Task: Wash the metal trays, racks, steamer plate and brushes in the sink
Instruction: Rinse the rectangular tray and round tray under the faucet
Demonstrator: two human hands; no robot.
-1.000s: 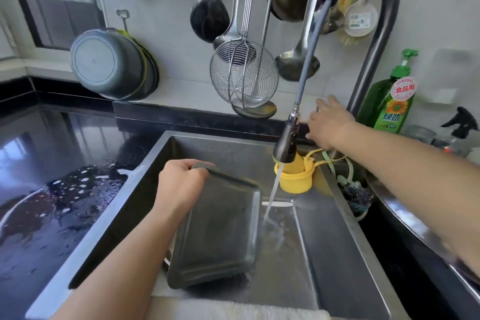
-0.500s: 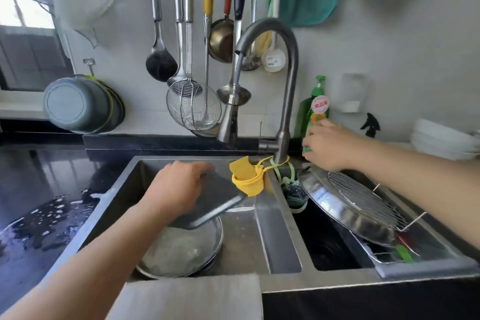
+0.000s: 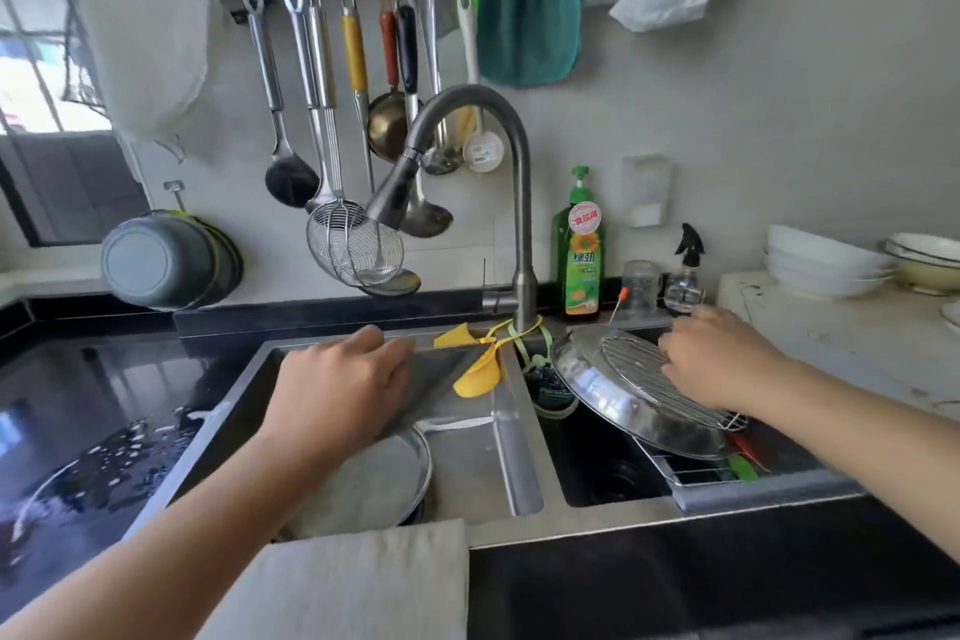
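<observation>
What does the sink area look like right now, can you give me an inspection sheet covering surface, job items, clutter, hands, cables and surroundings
Surface: double steel sink; black counter on the left is wet.
Job's things: rectangular tray tilted over the left basin; round pan lying beneath it; wire rack on a round steel plate slanted over the right basin.
Clutter: yellow silicone piece tied at the faucet base; grey cloth over the front edge.
Hands: left hand grips the tray; right hand rests on the rack.
Cables: nothing seen.
Surroundings: faucet, no water seen running; green soap bottle; hanging ladles; stacked white bowls.
</observation>
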